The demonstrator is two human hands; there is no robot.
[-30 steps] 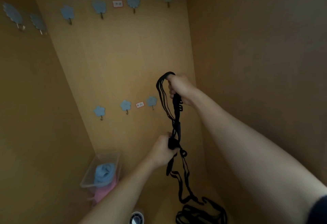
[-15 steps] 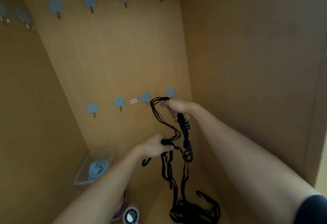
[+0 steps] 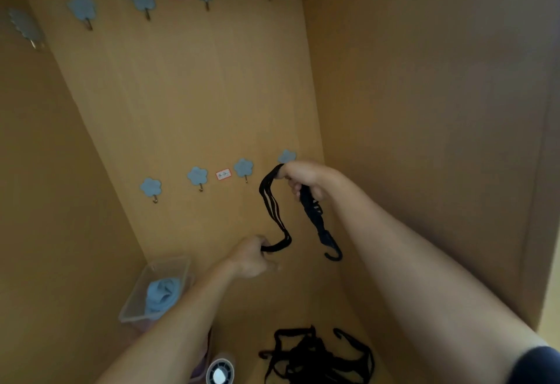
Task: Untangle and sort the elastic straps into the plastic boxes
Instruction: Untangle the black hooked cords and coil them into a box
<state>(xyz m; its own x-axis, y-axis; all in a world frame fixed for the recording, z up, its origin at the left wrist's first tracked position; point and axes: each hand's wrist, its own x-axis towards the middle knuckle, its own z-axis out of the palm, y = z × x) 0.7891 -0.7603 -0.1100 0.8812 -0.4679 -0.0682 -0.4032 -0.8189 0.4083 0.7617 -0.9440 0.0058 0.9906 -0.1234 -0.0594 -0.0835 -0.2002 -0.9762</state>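
I have one black elastic strap [image 3: 272, 210] off the floor and stretched between both hands in front of the cupboard's back panel. My right hand [image 3: 303, 180] is up high, fingers curled round a bunched length of it, and from that fist a doubled section hangs down to a plastic hook [image 3: 333, 254] that dangles free, touching nothing. My left hand [image 3: 251, 258] is lower and to the left, closed on the other end of the thin strands, which sag in a loose curve between the two grips. This strap looks clear of the rest, so I judge the untangling of this piece done or nearly so, and what it needs now is a box. The clear plastic box [image 3: 133, 305] stands low on the left against the side panel, with a blue bundle [image 3: 163, 292] inside; I take that for straps already sorted, though it is too blurred to be sure. I cannot make out a second box properly behind my left forearm. Well apart from the box, at the bottom of the view, lies a tangled heap [image 3: 315, 356] of black straps with hooks poking out, so most of the job is ahead of me.
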